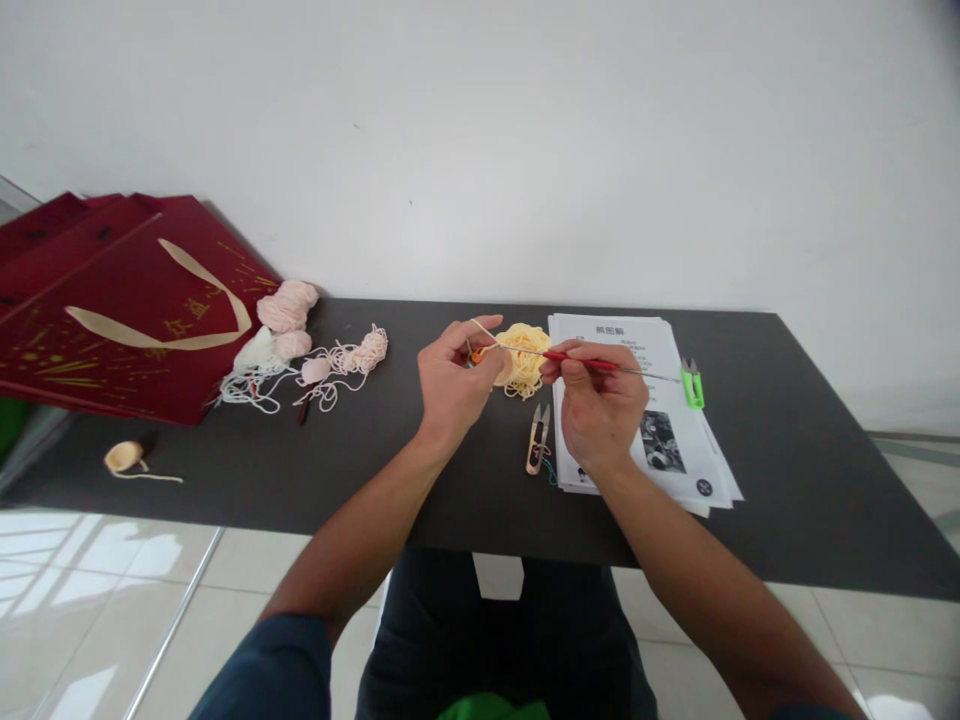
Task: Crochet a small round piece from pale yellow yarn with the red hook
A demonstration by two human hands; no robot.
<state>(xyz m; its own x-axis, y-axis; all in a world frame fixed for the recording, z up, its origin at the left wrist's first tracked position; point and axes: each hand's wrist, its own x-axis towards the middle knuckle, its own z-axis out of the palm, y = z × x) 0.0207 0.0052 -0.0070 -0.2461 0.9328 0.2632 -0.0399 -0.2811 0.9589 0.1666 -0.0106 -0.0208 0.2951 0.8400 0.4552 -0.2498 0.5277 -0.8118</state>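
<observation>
My right hand (pixel 600 400) is closed around the red grip of a crochet hook (pixel 581 361), whose metal shaft points left toward my other hand. Pale yellow yarn (pixel 486 330) runs over the raised index finger of my left hand (pixel 459 378), and its fingers pinch the strand near the hook's tip. Something small and orange (pixel 478 354) shows by those fingers; I cannot tell exactly what it is. Behind the hands, a loose heap of yellow yarn (pixel 525 350) lies on the dark table.
White thread snips (pixel 537 440) lie beside printed sheets (pixel 600 335); green snips (pixel 691 383) rest at the sheets' right edge. Leftward are pink yarn (pixel 289 305), white yarn (pixel 255 365), a small crocheted piece (pixel 124 457) and dark red gift bags (pixel 135 310). A wall stands behind the table (pixel 787 450).
</observation>
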